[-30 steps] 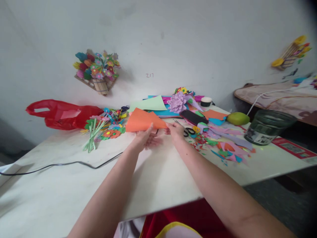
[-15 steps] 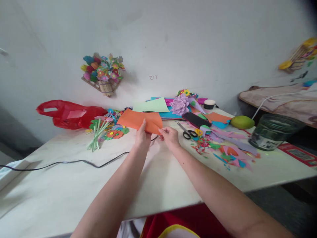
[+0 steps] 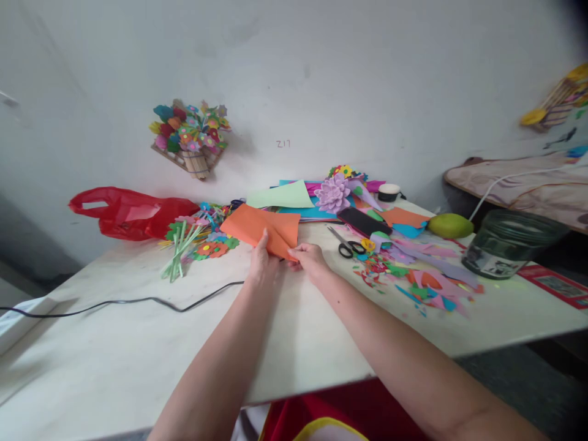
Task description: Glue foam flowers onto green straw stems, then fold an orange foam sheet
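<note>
Both my hands hold an orange sheet (image 3: 250,223), paper or thin craft foam, above the middle of the table. My left hand (image 3: 263,260) grips its lower edge, thumb on top and fingers underneath. With thumb and fingers pinched, my right hand (image 3: 309,258) holds the lower right corner. A slanting fold runs across the sheet from the upper middle toward that corner. Right of my right hand lie black-handled scissors (image 3: 350,248). Behind the orange sheet is a pale green sheet (image 3: 285,196).
A red plastic bag (image 3: 133,214) and green-stemmed craft flowers (image 3: 181,245) lie at the left. Colourful scraps (image 3: 427,282), a black phone (image 3: 364,222), a green mango-like fruit (image 3: 450,225) and a glass jar (image 3: 509,245) are at the right. A black cable (image 3: 156,300) crosses the table.
My right hand has moved slightly down and left with the corner, and the orange sheet now bends over along a slanting fold. My left hand still grips its lower edge.
</note>
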`<state>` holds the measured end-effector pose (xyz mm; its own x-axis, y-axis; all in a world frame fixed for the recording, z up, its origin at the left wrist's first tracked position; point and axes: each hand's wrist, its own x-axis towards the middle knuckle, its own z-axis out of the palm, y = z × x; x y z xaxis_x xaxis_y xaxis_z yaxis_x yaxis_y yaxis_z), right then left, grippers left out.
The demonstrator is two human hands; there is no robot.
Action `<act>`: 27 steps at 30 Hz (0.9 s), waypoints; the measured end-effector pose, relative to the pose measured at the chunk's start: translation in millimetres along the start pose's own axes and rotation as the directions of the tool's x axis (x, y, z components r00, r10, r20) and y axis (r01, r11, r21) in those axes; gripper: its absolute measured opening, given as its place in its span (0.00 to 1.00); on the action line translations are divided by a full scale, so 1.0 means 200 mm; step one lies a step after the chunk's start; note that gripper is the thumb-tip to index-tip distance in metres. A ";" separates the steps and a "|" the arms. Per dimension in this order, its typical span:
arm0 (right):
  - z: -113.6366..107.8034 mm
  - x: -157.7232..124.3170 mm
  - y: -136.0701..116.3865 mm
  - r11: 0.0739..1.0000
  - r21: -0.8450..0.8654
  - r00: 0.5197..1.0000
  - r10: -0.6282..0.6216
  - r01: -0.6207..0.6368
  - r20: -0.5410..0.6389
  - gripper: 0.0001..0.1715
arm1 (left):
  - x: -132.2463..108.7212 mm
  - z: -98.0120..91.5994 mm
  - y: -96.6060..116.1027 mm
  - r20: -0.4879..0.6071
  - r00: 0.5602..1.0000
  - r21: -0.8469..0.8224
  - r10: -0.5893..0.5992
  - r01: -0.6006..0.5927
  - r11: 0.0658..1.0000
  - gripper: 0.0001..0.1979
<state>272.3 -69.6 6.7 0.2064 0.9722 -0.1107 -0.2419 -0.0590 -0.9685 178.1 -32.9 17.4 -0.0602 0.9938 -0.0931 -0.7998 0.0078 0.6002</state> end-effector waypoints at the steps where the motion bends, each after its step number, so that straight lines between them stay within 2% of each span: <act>1: 0.00 0.00 0.00 1.000 0.001 1.000 0.003 -0.003 0.006 0.12 | 0.00 0.00 0.00 -0.019 1.000 -0.007 0.015 -0.015 1.000 0.05; 3: 0.00 -0.01 0.00 1.000 0.009 1.000 0.004 -0.004 0.018 0.13 | 0.00 0.01 0.01 -0.020 0.998 -0.021 0.065 -0.065 0.998 0.06; 7: 0.00 0.00 0.01 1.000 0.027 0.999 0.012 -0.014 0.048 0.13 | -0.02 0.03 0.00 0.070 0.984 -0.044 0.167 -0.164 0.985 0.08; 12: 0.00 0.01 0.02 0.998 0.064 0.997 0.006 -0.011 0.076 0.12 | -0.03 0.04 0.00 0.083 0.973 -0.060 0.213 -0.209 0.976 0.11; 18: 0.01 0.01 0.02 0.998 0.066 0.999 -0.007 0.004 0.051 0.12 | -0.03 0.05 0.01 0.045 0.980 -0.082 0.192 -0.188 0.979 0.12; 27: 0.00 0.03 0.04 0.998 0.064 0.996 -0.032 0.026 0.088 0.13 | -0.05 0.06 0.02 0.046 0.986 -0.077 0.159 -0.155 0.985 0.11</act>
<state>271.1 -64.2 -2.3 0.1303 0.9897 -0.0598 -0.2967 -0.0187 -0.9548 182.3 -42.3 31.0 -0.1593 0.9864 0.0400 -0.8242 -0.1552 0.5446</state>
